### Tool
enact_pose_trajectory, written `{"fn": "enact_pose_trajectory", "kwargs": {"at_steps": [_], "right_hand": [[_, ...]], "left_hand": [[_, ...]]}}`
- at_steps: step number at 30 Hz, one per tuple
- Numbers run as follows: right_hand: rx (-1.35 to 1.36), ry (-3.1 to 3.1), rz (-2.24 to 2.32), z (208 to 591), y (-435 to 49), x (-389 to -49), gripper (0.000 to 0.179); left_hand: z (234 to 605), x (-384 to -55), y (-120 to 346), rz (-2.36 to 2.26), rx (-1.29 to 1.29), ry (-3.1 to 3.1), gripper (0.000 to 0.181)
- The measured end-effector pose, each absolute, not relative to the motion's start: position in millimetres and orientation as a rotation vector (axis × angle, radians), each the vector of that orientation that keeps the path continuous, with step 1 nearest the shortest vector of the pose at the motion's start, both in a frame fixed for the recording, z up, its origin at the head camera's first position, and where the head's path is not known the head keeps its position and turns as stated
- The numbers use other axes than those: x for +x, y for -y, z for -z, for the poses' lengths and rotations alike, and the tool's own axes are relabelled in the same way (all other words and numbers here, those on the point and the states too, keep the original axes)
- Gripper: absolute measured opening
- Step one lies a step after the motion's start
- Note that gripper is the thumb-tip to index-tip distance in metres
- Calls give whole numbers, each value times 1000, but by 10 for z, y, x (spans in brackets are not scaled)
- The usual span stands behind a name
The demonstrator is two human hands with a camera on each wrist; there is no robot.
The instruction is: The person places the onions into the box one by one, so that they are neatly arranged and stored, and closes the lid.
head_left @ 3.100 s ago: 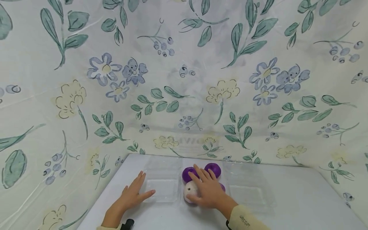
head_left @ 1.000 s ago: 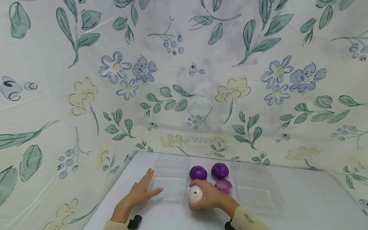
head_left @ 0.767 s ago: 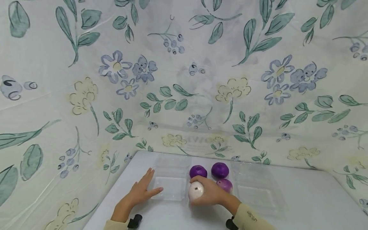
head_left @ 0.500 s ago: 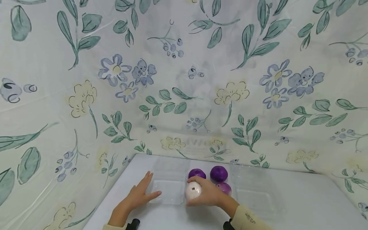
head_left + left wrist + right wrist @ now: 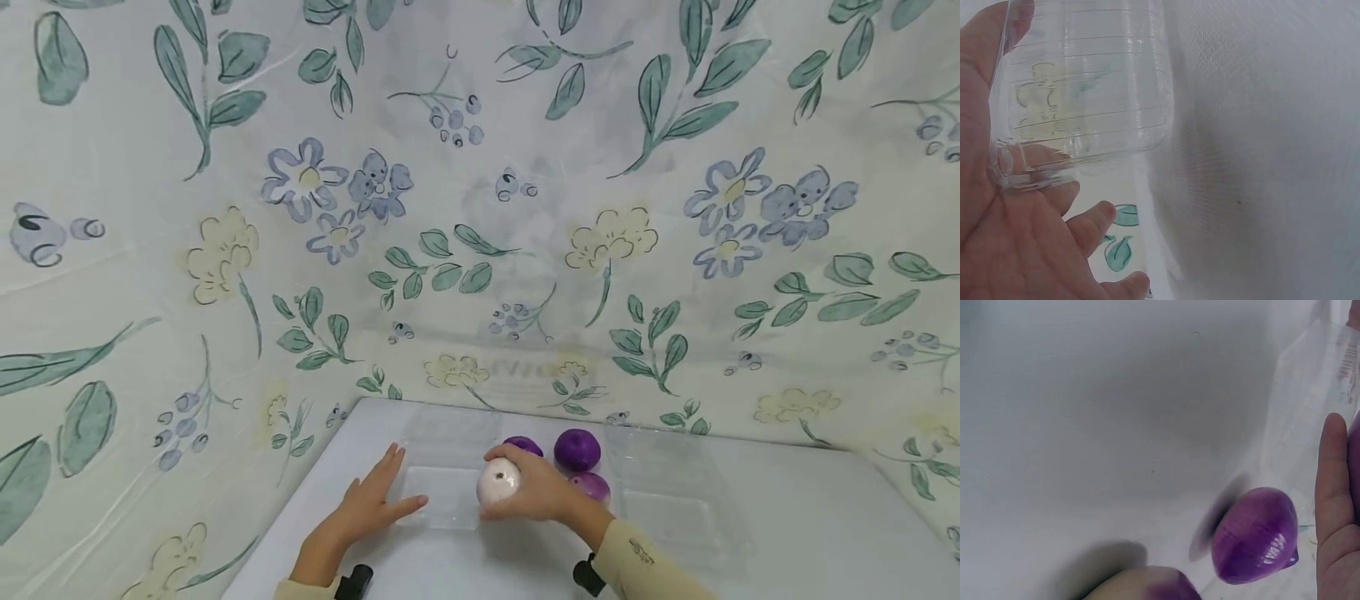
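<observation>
Floral cloth fills bkgd; in front of it the white table, far edge along the cloth. On it, 2 clear plastic trays: L tray toward the table's far-L corner, R tray R of middle, reaching nearly to the far edge.

Hands well apart. L hand holds nothing: fingers straight, thumb out, against outer L side of L tray; L wrist view has the wall by the palm. R hand is clamped on white onion, thumb on near side, fingers round far side.

Key relation: white onion is btwn the hands, R of L hand, by R edge of L tray, prob. lifted; can't tell if it's right over the tray. R hand is obv. nearer. Onion looks roundish, no clear long axis, dark spot facing up.

Btwn trays, other onions: dark purple onion toward far edge, second purple onion to its L, part hidden, mauve onion nearer.

Smallest: black wrist mount on L wrist.
</observation>
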State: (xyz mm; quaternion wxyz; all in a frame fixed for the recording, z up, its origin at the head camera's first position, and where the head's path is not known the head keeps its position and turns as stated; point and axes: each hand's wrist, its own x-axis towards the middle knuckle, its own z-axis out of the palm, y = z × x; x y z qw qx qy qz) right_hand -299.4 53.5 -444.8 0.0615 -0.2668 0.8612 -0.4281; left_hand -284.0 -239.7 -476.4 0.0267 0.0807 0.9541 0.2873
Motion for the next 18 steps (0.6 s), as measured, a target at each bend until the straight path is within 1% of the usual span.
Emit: {"fn": "enact_pose_trajectory", "kwargs": {"at_steps": [8,18], "right_hand": [[-808,-2667,1295,4415,-456,-3077,73],[-737,-2645,1394,4347,-285,-3152,74]], "left_hand": [[4756,-2823,2372,-902,247,-2949,98],[4730,-2814,2378,-911,238,-2950,98]]}}
